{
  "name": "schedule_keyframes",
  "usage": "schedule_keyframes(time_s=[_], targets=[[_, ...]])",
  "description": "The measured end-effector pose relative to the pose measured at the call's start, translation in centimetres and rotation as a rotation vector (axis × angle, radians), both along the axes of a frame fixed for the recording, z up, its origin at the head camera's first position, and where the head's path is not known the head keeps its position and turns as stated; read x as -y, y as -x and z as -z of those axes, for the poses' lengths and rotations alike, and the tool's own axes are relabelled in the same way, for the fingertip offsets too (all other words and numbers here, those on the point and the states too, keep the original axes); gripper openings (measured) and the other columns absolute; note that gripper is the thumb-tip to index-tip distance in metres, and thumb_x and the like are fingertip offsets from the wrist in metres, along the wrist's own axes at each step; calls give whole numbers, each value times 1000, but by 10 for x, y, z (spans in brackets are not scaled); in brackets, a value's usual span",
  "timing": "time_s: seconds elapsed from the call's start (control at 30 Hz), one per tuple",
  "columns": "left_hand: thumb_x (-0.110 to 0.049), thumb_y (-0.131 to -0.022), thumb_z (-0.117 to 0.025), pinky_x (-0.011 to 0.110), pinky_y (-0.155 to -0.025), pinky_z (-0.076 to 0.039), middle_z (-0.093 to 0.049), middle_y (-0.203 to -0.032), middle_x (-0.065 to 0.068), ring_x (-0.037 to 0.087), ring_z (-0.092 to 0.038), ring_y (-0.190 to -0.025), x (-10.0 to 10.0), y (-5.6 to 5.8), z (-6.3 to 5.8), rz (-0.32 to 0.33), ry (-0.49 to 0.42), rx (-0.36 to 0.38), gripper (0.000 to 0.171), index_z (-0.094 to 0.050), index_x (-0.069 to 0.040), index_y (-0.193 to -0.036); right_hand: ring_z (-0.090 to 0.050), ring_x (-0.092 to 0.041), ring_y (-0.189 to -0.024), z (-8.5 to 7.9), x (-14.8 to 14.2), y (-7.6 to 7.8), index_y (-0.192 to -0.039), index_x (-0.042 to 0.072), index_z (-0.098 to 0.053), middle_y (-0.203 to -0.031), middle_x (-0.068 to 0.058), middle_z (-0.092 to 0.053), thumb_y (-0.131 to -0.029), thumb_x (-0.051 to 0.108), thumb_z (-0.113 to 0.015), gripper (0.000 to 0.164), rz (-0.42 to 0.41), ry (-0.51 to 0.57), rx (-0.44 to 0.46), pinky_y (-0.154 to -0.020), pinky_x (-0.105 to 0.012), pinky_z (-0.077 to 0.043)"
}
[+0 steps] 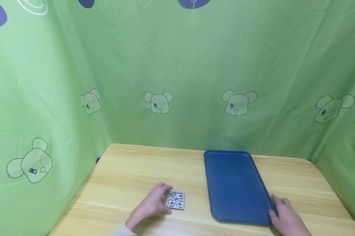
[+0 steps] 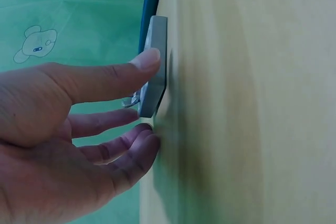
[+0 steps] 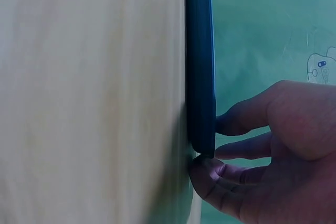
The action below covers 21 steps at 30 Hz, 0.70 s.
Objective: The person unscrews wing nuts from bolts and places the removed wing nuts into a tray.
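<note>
In the head view, my left hand [image 1: 154,201] is at the left side of a small square grey metal plate [image 1: 176,199] with several round holes and a shiny upright pin at its far left corner. The left wrist view has the thumb [image 2: 147,60] against the side of the plate [image 2: 157,77], with a fingertip at its corner. On the right, my right hand [image 1: 288,218] grips the near right corner of a dark blue rectangular tray [image 1: 235,183]. Its thumb lies over the rim and its other fingers [image 3: 202,174] are at the tray's lower edge.
Both the tray and the plate are on a light wooden table [image 1: 130,170] with rounded corners. A green curtain [image 1: 195,124] printed with bear heads surrounds its back and sides. Wood shows between the plate and the tray.
</note>
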State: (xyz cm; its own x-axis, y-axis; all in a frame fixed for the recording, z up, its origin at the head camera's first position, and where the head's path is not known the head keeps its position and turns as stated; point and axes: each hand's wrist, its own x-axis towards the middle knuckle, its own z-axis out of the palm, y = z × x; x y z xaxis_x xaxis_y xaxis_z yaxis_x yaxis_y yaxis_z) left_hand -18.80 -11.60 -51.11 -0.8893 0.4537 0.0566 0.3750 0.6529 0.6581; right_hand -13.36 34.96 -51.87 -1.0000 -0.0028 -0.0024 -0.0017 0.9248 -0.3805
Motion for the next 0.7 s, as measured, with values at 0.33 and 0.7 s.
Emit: schedule_keyframes(time_s=[0.33, 0.7], targets=[[-2, -61, -92, 44, -99, -59, -63, -113, 2, 21, -59, -102, -6, 0, 3, -33, 10, -30, 68, -66, 2, -123, -58, -54, -102, 3, -5, 1, -129, -25, -48, -108, -33, -56, -89, 0, -64, 50, -14, -12, -7, -84, -67, -56], [2, -58, -92, 46, -99, -59, -67, -113, 4, 22, -63, -102, -6, 3, 1, -34, -24, -3, 65, -69, 0, -119, -61, -55, -99, -2, -3, 6, -120, -26, -54, -102, -34, -62, -77, -12, -69, 48, -60, -66, -82, -85, -66, -56]])
